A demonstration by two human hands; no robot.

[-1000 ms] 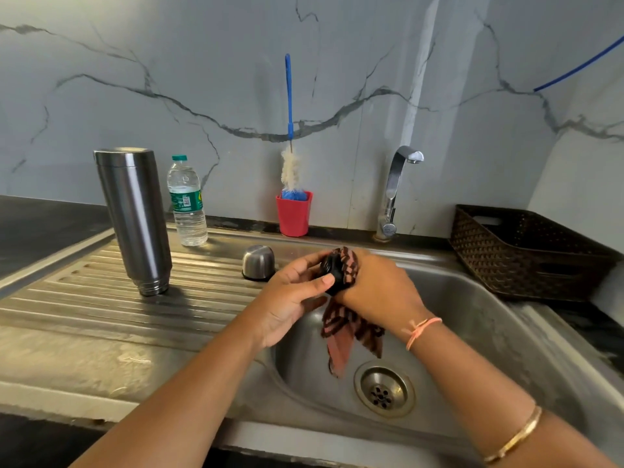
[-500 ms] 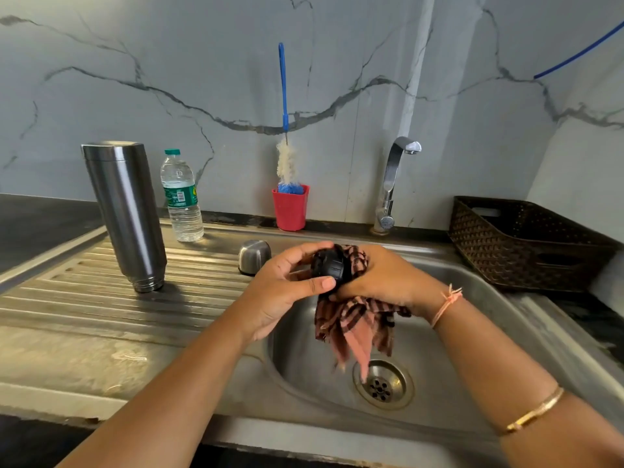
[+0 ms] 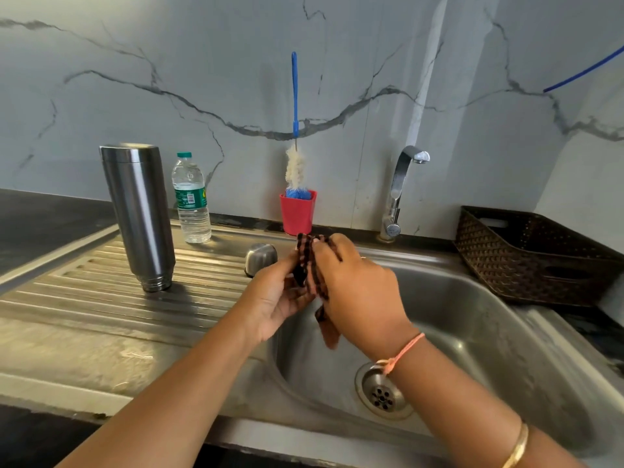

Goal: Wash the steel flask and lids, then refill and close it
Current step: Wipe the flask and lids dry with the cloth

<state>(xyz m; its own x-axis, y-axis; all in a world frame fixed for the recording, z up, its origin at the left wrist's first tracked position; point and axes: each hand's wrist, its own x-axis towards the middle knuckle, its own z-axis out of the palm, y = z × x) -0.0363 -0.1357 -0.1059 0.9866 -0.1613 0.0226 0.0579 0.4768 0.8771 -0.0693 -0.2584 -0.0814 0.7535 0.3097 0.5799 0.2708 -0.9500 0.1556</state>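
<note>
Left hand (image 3: 275,300): grips black lid (image 3: 299,278).
Right hand (image 3: 359,292): grips checked cloth (image 3: 309,255) against it.
Flask (image 3: 139,214): inverted on draining board (image 3: 84,298).

This is a home kitchen: a stainless-steel sink (image 3: 472,315) with a ribbed drainboard (image 3: 101,298) is set into a dark countertop (image 3: 40,217) against a grey-veined marble wall (image 3: 202,62). A curved tap (image 3: 398,190) rises behind the basin, a bottle brush (image 3: 294,96) stands in a red cup (image 3: 297,214), and a steel flask (image 3: 138,211) stands mouth-down on the drainboard beside a plastic water bottle (image 3: 190,197).
</note>
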